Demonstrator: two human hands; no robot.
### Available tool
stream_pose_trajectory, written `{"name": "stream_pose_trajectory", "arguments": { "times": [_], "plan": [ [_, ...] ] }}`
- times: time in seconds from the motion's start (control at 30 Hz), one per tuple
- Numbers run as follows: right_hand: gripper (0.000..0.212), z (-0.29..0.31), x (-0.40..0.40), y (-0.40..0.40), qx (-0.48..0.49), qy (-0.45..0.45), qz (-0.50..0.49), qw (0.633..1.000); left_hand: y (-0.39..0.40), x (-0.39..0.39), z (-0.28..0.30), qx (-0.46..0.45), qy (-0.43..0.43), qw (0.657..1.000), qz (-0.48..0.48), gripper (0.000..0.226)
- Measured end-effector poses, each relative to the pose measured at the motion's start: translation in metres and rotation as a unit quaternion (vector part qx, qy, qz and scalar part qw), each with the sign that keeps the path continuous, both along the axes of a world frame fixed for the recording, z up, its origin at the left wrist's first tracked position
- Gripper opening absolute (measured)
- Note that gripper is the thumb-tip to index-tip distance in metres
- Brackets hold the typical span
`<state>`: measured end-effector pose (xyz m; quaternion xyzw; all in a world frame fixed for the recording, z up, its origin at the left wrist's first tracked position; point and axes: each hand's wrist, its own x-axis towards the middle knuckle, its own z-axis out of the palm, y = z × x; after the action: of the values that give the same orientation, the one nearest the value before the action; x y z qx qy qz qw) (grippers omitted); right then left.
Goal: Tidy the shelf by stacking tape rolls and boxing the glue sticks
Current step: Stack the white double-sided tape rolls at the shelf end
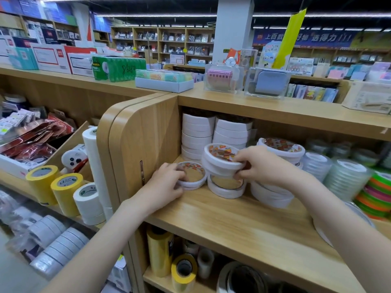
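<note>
Left hand (167, 185) fingers curl around a flat tape roll (191, 175) near the shelf's (222, 216) left edge; right hand (262, 166) fingers pinch 2 stacked tilted rolls (222, 163).

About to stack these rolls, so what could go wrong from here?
1. The tilted rolls pinched in the right hand could slip onto the roll below.
2. The right forearm sits close to the low white stack and may knock it.
3. The left hand could nudge its flat roll toward the shelf edge.

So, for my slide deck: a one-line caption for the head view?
Left hand and right hand each grip white tape rolls on a wooden shelf.
</note>
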<state>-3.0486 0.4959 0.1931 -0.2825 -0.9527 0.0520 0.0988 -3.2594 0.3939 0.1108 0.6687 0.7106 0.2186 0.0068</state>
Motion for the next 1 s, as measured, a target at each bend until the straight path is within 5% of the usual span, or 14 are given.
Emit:
{"name": "stream_pose_trajectory", "arguments": {
  "times": [0.2, 0.37, 0.7, 1.0],
  "plan": [
    [0.016, 0.002, -0.039, 0.003, 0.013, 0.07, 0.041, 0.997, -0.016, 0.011, -0.013, 0.102, -0.092, 0.986, 0.09, 0.061],
    [0.027, -0.027, -0.07, 0.001, 0.005, 0.012, 0.065, 0.998, -0.03, 0.012, -0.02, 0.075, -0.124, 0.981, 0.13, 0.06],
    [0.045, -0.042, -0.064, 0.005, -0.036, 0.094, 0.044, 0.994, -0.01, 0.016, -0.012, 0.038, -0.226, 0.964, 0.138, 0.075],
    [0.055, -0.045, -0.061, 0.012, -0.105, 0.126, 0.033, 0.986, 0.006, 0.016, -0.011, 0.08, -0.207, 0.96, 0.173, 0.067]
  ]
}}
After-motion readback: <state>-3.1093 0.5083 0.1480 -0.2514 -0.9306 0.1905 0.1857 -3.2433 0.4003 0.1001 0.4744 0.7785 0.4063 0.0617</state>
